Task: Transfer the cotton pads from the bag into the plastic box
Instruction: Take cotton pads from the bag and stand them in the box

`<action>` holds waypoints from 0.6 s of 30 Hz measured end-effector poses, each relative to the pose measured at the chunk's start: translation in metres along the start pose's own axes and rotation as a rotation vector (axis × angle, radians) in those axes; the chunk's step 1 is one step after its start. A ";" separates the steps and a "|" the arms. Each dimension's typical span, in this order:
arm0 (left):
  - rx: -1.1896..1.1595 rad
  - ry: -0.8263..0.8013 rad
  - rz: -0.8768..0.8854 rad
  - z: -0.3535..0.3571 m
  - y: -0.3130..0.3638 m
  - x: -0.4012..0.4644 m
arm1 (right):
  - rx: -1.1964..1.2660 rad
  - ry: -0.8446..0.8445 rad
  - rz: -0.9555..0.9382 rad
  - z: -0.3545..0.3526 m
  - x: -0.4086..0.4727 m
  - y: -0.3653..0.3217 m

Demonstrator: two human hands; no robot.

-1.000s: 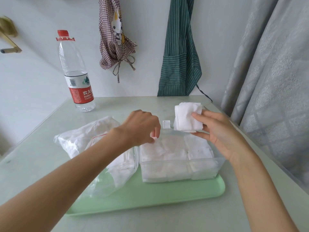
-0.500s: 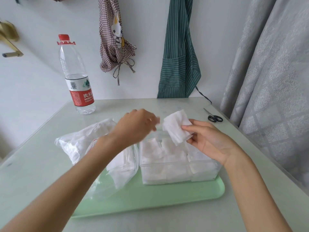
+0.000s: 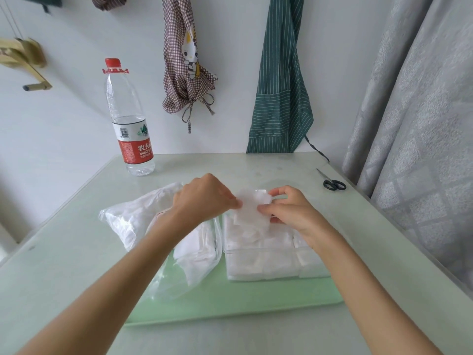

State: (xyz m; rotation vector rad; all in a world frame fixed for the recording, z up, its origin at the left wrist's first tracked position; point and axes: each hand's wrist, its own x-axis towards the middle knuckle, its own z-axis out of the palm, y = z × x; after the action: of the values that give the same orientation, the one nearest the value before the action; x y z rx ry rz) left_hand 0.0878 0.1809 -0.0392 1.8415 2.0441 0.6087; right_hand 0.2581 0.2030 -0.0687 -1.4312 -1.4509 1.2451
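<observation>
We pinch a pad (image 3: 252, 210) with both hands (image 3: 207, 198) (image 3: 290, 210) over the box (image 3: 271, 262); if we let go crooked, it may land on the tray (image 3: 230, 303).

White pads (image 3: 252, 210) above clear box (image 3: 268, 262)

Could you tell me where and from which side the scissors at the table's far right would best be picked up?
Probably at the black handle loops of the scissors, coming from above. They lie flat on the table, loops toward the near right and blades pointing far left, so a grip from above across the loops stays off the blades. The curtain crowds the right side.
</observation>
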 end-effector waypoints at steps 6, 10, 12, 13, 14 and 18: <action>0.334 0.158 0.081 0.008 -0.001 -0.009 | -0.227 -0.034 -0.095 0.013 0.005 0.010; 0.434 0.154 0.291 0.012 0.002 -0.008 | -0.482 0.009 -0.237 0.013 0.001 0.011; 0.520 0.099 0.340 0.014 0.005 -0.006 | -0.624 0.067 -0.303 0.015 -0.004 0.012; 0.563 0.069 0.348 0.015 0.005 -0.004 | -0.685 0.109 -0.330 0.016 -0.005 0.013; 0.601 0.041 0.350 0.016 0.005 -0.003 | -0.720 0.141 -0.347 0.016 -0.006 0.014; 0.711 -0.047 0.355 0.018 0.007 0.004 | -0.647 0.128 -0.311 0.014 -0.006 0.016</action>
State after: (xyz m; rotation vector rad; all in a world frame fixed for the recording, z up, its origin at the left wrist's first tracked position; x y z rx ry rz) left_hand 0.1022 0.1875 -0.0506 2.6070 2.0708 -0.1277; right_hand 0.2493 0.1934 -0.0870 -1.5612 -1.9951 0.4924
